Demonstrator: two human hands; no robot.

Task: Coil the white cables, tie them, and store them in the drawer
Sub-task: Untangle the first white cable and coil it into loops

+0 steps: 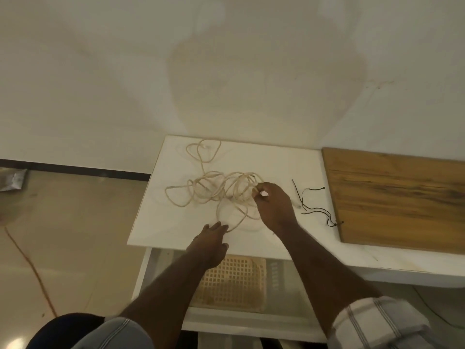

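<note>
1. Between the left hand (pixel 210 244) and right hand (pixel 274 206), loose loops of white cable (pixel 216 188) cover the white tabletop (pixel 156 222).
2. Just right of the right hand lie dark ties (pixel 314 207), then a wooden board (pixel 397 197).
3. Below both hands the open drawer (pixel 289 321) holds a lattice tray (pixel 231 284).

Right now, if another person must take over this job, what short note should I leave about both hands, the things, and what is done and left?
Left hand: fingers straight, touching a loop of the white cable at the near side.
Right hand: fingers pinch the cable at the right side of the heap.
The cable lies loose and tangled on the white tabletop. Dark ties lie to the right, beside the wooden board. The drawer below is open, with a plastic grid basket inside.
Done: drawer opened.
Left: coil, tie, store.
</note>
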